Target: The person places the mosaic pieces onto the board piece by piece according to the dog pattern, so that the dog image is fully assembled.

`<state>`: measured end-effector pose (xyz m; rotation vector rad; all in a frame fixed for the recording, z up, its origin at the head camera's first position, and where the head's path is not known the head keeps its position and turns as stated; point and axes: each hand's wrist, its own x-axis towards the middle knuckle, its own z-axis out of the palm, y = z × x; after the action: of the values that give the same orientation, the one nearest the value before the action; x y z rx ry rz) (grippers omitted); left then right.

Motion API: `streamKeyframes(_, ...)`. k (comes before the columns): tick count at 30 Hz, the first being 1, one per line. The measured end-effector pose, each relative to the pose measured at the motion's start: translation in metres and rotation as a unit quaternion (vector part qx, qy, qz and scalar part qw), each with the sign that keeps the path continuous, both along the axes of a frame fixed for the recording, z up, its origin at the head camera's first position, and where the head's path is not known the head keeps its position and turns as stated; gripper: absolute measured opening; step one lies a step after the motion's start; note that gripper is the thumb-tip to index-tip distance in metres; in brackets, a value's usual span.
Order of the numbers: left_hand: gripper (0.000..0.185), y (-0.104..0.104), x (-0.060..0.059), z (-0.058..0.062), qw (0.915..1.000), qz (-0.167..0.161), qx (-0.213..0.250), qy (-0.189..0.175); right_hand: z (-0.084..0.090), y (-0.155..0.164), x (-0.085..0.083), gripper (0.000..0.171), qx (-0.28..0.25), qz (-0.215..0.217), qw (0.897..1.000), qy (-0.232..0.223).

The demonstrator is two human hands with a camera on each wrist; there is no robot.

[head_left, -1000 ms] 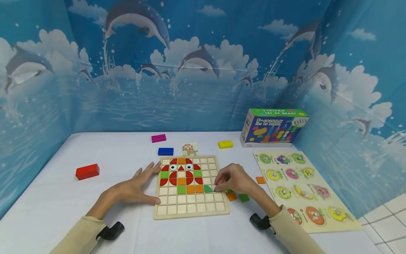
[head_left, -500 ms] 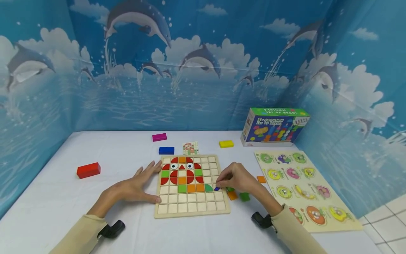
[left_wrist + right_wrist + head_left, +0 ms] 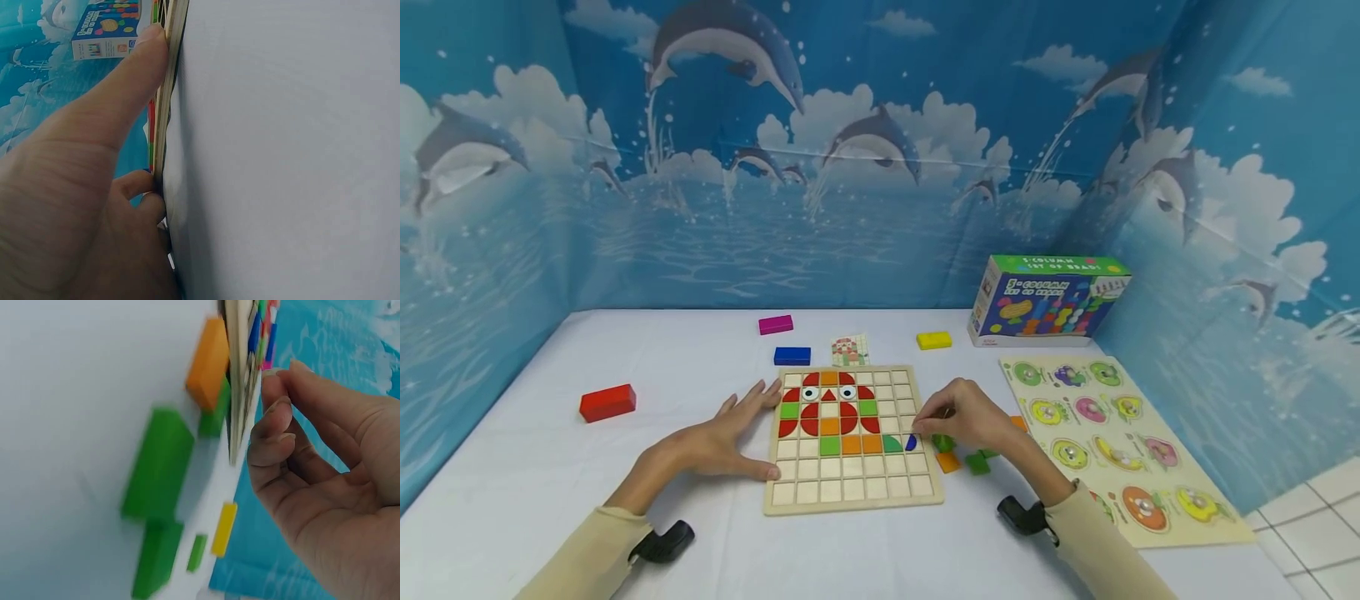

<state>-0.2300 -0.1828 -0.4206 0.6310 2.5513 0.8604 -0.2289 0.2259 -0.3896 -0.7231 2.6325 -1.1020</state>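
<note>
A wooden grid board (image 3: 820, 493) lies flat, its cells partly filled with an owl pattern of red, orange and green pieces. My left hand (image 3: 730, 437) rests along the board's left side, thumb and fingers spread and touching its edge; the left wrist view shows the thumb (image 3: 134, 75) against that edge. A blue curved piece (image 3: 911, 442) sits near the board's right side, beside a green quarter-round piece (image 3: 892, 444). Just above the blue piece is my right hand (image 3: 962, 417), fingers curled and thumb meeting fingertip, with nothing visible between them in the right wrist view.
Loose orange (image 3: 948, 462) and green pieces (image 3: 977, 463) lie right of the board. A pattern card (image 3: 850, 350), blue block (image 3: 792, 357) and yellow block (image 3: 934, 340) stand behind it. A fruit puzzle board (image 3: 1120, 467) and bead-set box (image 3: 1048, 300) are at right; a red block (image 3: 607, 403) is left.
The blue piece, earlier mostly covered by my right fingertips, now shows in its cell. My right hand has shifted slightly up and away from it. My left hand has stayed in place.
</note>
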Motion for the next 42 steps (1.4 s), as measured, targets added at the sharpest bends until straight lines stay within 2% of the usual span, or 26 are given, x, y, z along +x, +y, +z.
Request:
streamKeyframes(7, 0.129, 0.000, -0.001, 0.000, 1.0000, -0.005, 0.004, 0.003, 0.005, 0.033, -0.013, 0.009, 0.012, 0.020, 1.000, -0.001)
streamKeyframes(15, 0.131, -0.003, 0.001, -0.001, 0.9997, -0.017, 0.016, 0.008, -0.004, 0.046, -0.019, 0.019, 0.018, 0.078, 0.995, -0.057)
streamKeyframes(28, 0.130, -0.002, -0.001, -0.003, 0.9999, -0.012, 0.011, 0.006, 0.000, 0.039, -0.012, 0.016, 0.070, 0.040, 0.995, -0.056)
streamKeyframes(32, 0.130, 0.000, -0.002, -0.001, 0.9999, -0.010, 0.008, 0.005, 0.006, 0.040, -0.012, 0.009, 0.055, 0.022, 0.997, -0.048)
streamKeyframes(36, 0.130, 0.000, -0.003, 0.001, 0.9999, -0.011, 0.007, 0.007, 0.012, 0.034, -0.009, 0.003, 0.014, 0.014, 0.999, -0.044)
streamKeyframes(42, 0.129, -0.001, -0.001, -0.003, 0.9995, -0.019, 0.022, 0.008, 0.006, -0.007, 0.003, 0.003, -0.044, 0.007, 0.997, -0.059)
